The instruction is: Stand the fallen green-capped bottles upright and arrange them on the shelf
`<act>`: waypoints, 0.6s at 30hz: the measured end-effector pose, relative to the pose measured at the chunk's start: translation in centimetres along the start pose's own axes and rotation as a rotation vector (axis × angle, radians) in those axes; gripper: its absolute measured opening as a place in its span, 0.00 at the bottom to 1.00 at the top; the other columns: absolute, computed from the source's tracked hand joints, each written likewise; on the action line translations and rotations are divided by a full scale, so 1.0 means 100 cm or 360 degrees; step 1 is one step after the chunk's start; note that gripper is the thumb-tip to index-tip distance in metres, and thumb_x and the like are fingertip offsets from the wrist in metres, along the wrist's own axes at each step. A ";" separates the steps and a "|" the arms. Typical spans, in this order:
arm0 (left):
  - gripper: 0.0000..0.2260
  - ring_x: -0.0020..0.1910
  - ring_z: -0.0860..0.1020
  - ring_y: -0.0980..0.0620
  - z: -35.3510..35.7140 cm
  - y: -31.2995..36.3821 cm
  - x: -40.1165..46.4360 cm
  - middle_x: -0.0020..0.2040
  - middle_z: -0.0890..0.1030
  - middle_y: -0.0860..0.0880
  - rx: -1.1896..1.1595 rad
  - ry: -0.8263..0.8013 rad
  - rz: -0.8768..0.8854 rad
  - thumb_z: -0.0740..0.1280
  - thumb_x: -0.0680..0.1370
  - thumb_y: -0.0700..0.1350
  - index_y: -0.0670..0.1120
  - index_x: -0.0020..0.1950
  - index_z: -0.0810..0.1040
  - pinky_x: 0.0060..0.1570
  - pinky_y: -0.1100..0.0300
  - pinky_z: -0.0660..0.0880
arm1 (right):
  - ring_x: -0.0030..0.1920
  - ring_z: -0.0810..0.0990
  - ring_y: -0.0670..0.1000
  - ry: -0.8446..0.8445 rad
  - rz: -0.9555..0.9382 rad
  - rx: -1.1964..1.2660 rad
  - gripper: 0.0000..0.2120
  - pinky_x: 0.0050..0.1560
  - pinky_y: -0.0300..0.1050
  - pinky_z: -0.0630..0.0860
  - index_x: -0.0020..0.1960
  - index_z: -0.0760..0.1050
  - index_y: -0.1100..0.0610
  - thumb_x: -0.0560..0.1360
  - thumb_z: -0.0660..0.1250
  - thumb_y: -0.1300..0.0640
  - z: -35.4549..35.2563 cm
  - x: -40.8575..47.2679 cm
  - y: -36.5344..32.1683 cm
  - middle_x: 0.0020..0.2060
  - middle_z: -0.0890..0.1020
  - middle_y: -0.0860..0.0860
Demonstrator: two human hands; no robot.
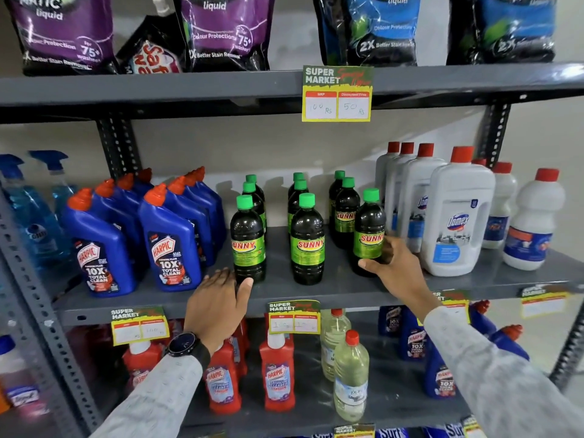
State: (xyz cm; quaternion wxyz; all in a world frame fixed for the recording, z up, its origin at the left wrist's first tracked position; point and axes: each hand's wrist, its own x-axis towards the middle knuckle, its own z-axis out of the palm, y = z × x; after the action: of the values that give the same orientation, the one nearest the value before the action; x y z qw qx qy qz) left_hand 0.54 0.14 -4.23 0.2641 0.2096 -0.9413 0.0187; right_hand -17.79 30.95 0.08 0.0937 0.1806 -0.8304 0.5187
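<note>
Several dark green-capped bottles with green SUNNY labels stand upright in three rows on the grey middle shelf (335, 290). My right hand (393, 263) wraps around the lower part of the front right bottle (369, 229), which stands upright. My left hand (218, 298) rests at the shelf's front edge, fingers apart, its thumb touching the base of the front left bottle (247, 240). The front middle bottle (307, 238) stands free between my hands. No bottle lies on its side.
Blue Harpic bottles (170, 245) crowd the left of the same shelf, white red-capped bottles (455, 216) the right. Price tags (294, 317) hang from the shelf edges. Detergent pouches (221, 30) fill the shelf above; red and clear bottles stand below.
</note>
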 end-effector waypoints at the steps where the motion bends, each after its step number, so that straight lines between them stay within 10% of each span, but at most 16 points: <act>1: 0.34 0.71 0.76 0.45 0.000 0.000 0.000 0.70 0.79 0.42 0.0006 -0.0001 -0.0005 0.43 0.83 0.63 0.43 0.71 0.76 0.73 0.49 0.68 | 0.66 0.80 0.53 0.0012 0.0004 0.0003 0.38 0.67 0.48 0.74 0.74 0.70 0.58 0.70 0.82 0.51 0.000 0.000 0.000 0.66 0.82 0.54; 18: 0.33 0.71 0.75 0.47 0.002 0.000 0.001 0.70 0.78 0.43 0.0044 -0.0017 -0.0016 0.43 0.83 0.63 0.44 0.71 0.76 0.74 0.50 0.68 | 0.61 0.82 0.50 0.0043 -0.0042 -0.0063 0.39 0.64 0.48 0.77 0.74 0.71 0.55 0.68 0.82 0.46 -0.001 -0.010 0.007 0.63 0.84 0.50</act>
State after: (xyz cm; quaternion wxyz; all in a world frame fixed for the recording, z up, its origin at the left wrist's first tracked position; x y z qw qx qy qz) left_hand 0.41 0.06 -4.32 0.2560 0.2180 -0.9413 0.0293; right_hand -17.14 31.51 -0.74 0.1152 0.1826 -0.8367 0.5034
